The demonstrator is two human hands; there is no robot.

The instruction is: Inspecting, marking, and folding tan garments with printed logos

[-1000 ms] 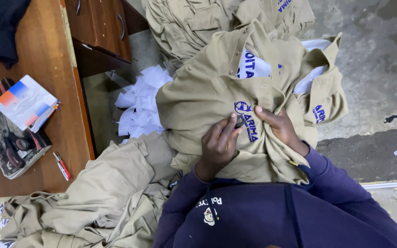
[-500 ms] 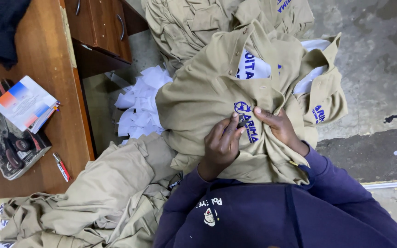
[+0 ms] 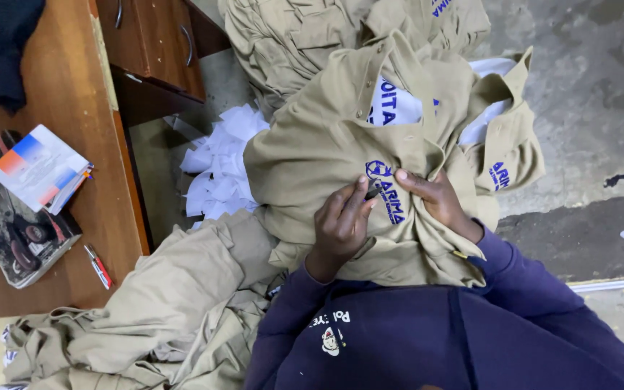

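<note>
Nearest, the left hand (image 3: 342,222) and right hand (image 3: 435,196) both pinch the khaki shirt (image 3: 312,152) at its blue embroidered emblem (image 3: 386,191), fingers closed on the cloth. The shirt spreads toward twelve o'clock; white paper scraps (image 3: 218,170) lie at ten o'clock.

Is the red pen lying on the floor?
No, the red pen lies on the brown wooden desk, beside a dark magazine.

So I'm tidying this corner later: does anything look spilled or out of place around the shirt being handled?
Yes. A scatter of white paper scraps lies loose on the concrete floor beside the wooden desk, and crumpled khaki garments are heaped below it. The khaki shirt itself looks undamaged.
</note>
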